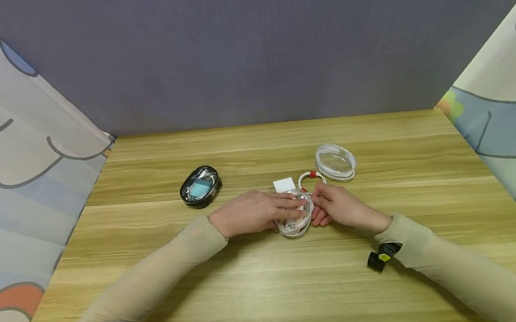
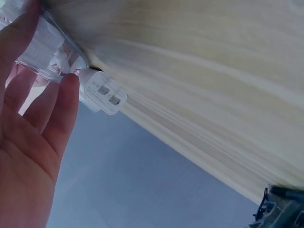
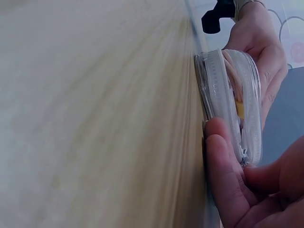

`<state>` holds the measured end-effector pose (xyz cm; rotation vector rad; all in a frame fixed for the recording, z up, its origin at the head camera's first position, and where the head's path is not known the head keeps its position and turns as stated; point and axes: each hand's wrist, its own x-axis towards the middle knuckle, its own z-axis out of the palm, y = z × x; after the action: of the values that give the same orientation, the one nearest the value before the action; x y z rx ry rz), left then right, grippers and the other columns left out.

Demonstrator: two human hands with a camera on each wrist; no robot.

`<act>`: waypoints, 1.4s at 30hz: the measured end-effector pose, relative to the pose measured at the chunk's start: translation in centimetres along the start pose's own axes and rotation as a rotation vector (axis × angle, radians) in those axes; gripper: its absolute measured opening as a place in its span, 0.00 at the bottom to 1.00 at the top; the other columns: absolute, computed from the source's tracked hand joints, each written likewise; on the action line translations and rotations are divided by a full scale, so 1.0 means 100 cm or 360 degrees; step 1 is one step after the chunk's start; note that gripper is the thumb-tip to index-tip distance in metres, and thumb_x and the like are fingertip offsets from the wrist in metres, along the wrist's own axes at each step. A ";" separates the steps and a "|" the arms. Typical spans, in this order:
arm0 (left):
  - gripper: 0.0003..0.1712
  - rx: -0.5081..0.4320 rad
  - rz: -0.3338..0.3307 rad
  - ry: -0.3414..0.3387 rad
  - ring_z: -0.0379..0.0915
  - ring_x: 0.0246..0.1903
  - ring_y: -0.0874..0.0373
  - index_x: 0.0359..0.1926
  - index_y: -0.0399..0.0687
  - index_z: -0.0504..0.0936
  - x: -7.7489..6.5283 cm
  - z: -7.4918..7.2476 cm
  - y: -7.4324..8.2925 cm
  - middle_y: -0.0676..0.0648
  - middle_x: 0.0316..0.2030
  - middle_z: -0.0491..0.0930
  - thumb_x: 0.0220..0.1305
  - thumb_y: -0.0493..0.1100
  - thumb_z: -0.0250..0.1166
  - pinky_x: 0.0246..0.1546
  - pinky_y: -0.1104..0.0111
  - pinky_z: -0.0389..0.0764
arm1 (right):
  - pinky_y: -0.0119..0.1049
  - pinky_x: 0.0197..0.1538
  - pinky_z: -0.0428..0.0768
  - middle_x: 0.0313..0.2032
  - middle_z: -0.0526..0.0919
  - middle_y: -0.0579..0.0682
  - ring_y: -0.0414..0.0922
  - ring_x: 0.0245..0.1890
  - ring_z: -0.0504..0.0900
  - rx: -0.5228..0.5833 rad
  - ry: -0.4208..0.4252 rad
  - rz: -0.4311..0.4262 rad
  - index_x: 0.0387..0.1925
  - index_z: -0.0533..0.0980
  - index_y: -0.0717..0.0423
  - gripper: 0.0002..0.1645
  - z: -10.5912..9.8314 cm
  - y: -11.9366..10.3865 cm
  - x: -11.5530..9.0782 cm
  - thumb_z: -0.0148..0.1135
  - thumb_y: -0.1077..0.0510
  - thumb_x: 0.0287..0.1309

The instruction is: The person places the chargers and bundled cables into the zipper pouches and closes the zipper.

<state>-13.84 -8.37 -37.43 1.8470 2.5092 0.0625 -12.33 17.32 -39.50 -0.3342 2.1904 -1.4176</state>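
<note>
A clear oval zip pouch (image 1: pixel 294 229) with white trim lies on the table between both hands. My left hand (image 1: pixel 255 212) holds it, fingers across its top and thumb at the near side. My right hand (image 1: pixel 337 206) pinches its right edge at the zip between thumb and index finger. In the right wrist view the pouch (image 3: pixel 256 109) stands out with its zip parted, a pale pink cable (image 3: pixel 232 73) and a yellow bit (image 3: pixel 240 109) showing inside. Just beyond the pouch is a white charger plug (image 1: pixel 283 185), whose two ports face the left wrist view.
A white coiled cable (image 1: pixel 300 183) with red bands lies behind the right hand. Farther back right is another clear pouch with white trim (image 1: pixel 343 177). On the left sits a black-edged clear pouch (image 1: pixel 191 202) holding a light blue item. A grey panel (image 1: pixel 264 48) borders the table's back.
</note>
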 end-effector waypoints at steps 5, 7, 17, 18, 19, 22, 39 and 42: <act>0.42 0.0003 -0.0043 -0.0022 0.61 0.69 0.58 0.72 0.65 0.69 0.001 0.000 0.000 0.58 0.73 0.61 0.58 0.43 0.74 0.57 0.63 0.76 | 0.41 0.31 0.85 0.29 0.84 0.57 0.50 0.28 0.86 -0.0048 -0.0025 -0.0020 0.37 0.68 0.67 0.10 -0.002 0.002 -0.007 0.43 0.65 0.76; 0.42 0.0007 -0.0056 -0.0029 0.62 0.69 0.57 0.72 0.65 0.69 0.001 0.000 0.000 0.58 0.72 0.62 0.58 0.42 0.74 0.55 0.64 0.77 | 0.41 0.31 0.85 0.29 0.84 0.57 0.50 0.28 0.86 -0.0053 -0.0036 -0.0033 0.37 0.68 0.67 0.10 -0.001 0.003 -0.010 0.44 0.65 0.76; 0.40 0.0012 -0.0087 -0.0002 0.65 0.67 0.57 0.70 0.65 0.71 0.001 -0.001 0.000 0.58 0.71 0.65 0.58 0.45 0.75 0.45 0.64 0.82 | 0.40 0.29 0.85 0.28 0.84 0.56 0.50 0.26 0.86 -0.0044 -0.0132 -0.0074 0.37 0.69 0.67 0.09 0.011 0.000 -0.029 0.44 0.67 0.75; 0.40 0.0020 -0.0086 -0.0001 0.65 0.67 0.57 0.70 0.65 0.71 0.001 -0.002 0.000 0.58 0.71 0.64 0.58 0.45 0.75 0.45 0.65 0.82 | 0.40 0.29 0.85 0.28 0.84 0.56 0.50 0.26 0.86 -0.0043 -0.0135 -0.0083 0.37 0.69 0.67 0.09 0.012 0.000 -0.029 0.45 0.67 0.75; 0.40 0.0026 -0.0085 -0.0002 0.65 0.67 0.57 0.70 0.65 0.71 0.001 -0.002 0.000 0.58 0.71 0.64 0.58 0.45 0.75 0.47 0.64 0.81 | 0.40 0.29 0.85 0.28 0.84 0.56 0.50 0.27 0.86 -0.0041 -0.0133 -0.0090 0.37 0.69 0.67 0.09 0.012 0.000 -0.029 0.45 0.66 0.75; 0.40 0.0060 -0.0081 -0.0016 0.65 0.67 0.55 0.71 0.64 0.71 0.000 -0.003 0.000 0.57 0.72 0.64 0.58 0.46 0.75 0.54 0.64 0.78 | 0.40 0.29 0.85 0.28 0.84 0.56 0.50 0.27 0.86 -0.0036 -0.0114 -0.0102 0.37 0.69 0.68 0.09 0.011 0.001 -0.027 0.46 0.66 0.75; 0.27 0.0134 0.0019 0.0134 0.65 0.67 0.57 0.64 0.56 0.79 0.003 -0.001 -0.009 0.54 0.67 0.71 0.66 0.34 0.65 0.64 0.64 0.68 | 0.38 0.28 0.84 0.27 0.84 0.55 0.48 0.25 0.85 -0.0141 0.0020 -0.0090 0.38 0.70 0.65 0.09 0.003 0.000 -0.001 0.47 0.64 0.75; 0.28 0.0054 -0.0053 0.0085 0.67 0.65 0.58 0.65 0.58 0.78 0.002 -0.001 -0.011 0.55 0.68 0.70 0.65 0.37 0.67 0.60 0.64 0.73 | 0.38 0.27 0.84 0.27 0.84 0.55 0.48 0.25 0.85 -0.0150 0.0016 -0.0095 0.37 0.70 0.65 0.08 0.003 0.000 -0.003 0.47 0.64 0.75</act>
<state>-14.93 -8.48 -37.37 1.8395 2.5916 0.0696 -11.91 17.28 -39.53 -0.4300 2.2776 -1.3520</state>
